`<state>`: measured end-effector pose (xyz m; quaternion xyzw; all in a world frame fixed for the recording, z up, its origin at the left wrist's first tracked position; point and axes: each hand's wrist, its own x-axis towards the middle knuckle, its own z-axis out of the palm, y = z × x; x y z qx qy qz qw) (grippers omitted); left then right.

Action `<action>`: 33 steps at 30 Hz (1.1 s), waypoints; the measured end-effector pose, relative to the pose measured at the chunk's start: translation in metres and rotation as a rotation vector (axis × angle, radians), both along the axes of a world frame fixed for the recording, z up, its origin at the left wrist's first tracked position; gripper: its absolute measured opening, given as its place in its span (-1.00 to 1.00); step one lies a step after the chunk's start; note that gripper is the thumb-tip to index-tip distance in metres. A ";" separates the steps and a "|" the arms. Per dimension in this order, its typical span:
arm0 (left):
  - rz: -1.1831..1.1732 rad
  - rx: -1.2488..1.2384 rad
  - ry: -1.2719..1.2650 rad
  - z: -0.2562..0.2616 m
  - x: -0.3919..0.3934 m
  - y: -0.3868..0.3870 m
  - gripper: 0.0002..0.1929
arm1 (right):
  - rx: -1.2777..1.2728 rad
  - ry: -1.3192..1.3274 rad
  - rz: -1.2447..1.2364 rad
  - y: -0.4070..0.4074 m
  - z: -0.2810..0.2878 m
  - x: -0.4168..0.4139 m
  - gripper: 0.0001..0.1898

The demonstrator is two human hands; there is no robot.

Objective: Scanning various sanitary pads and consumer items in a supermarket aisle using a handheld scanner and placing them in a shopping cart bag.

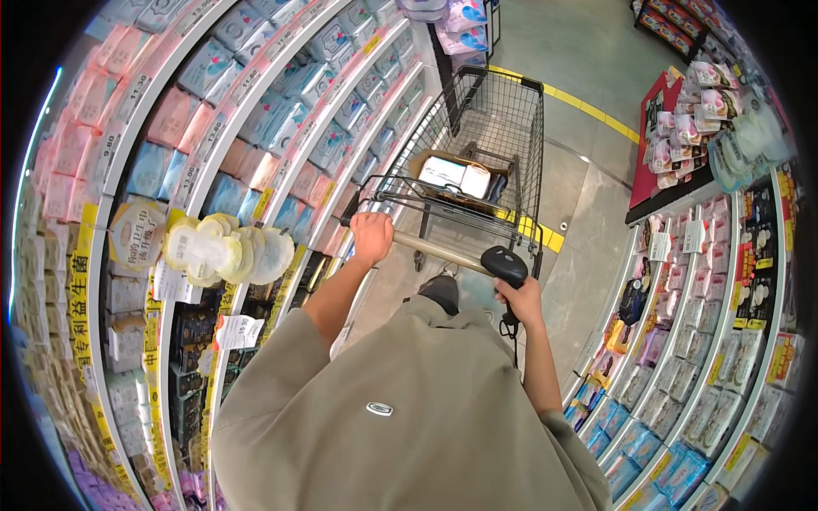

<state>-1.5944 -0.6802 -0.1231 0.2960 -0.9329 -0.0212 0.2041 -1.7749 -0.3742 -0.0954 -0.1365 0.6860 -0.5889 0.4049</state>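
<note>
A black wire shopping cart (505, 112) stands in front of me. My left hand (372, 237) is wrapped around the left end of its beige push handle (441, 250). At the handle's right end, my right hand (523, 300) grips a black handheld barcode scanner (505, 264), from which a dark cord hangs. Whether that hand also touches the handle, I cannot tell. Inside the cart sits a brown open container (418, 163), seen through the wires. It holds white packages (450, 175) and a dark item beside them.
Shelves of packaged sanitary pads (281, 121) run close along my left, with pad-shaped display samples (217, 249) sticking out. More stocked shelves (677, 345) line the right. A red-sided end display (648, 140) carries hanging packs. Yellow floor tape (588, 108) crosses the grey floor ahead.
</note>
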 end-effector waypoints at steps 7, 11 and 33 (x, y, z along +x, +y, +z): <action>0.019 0.054 -0.209 0.008 -0.021 -0.023 -0.76 | -0.012 0.054 -0.069 -0.015 0.002 -0.004 -0.79; 0.012 0.691 0.022 0.019 -0.043 -0.063 -0.79 | 0.020 0.051 -0.076 -0.015 -0.002 -0.010 -0.72; 0.580 0.564 0.552 0.078 -0.198 -0.476 -0.02 | 0.215 -0.074 -0.377 -0.038 0.026 0.002 -0.86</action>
